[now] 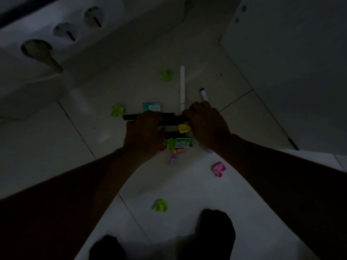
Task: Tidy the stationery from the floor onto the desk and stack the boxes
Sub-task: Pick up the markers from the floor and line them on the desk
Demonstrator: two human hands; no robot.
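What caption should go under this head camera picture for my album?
Left hand and right hand touch black markers among crumpled papers and small boxes on the floor.

In dim light the left grip and right grip both rest on a long black marker lying crosswise on the floor; whether the fingers clasp it is unclear. A teal box lies just beyond, a green box between the wrists.
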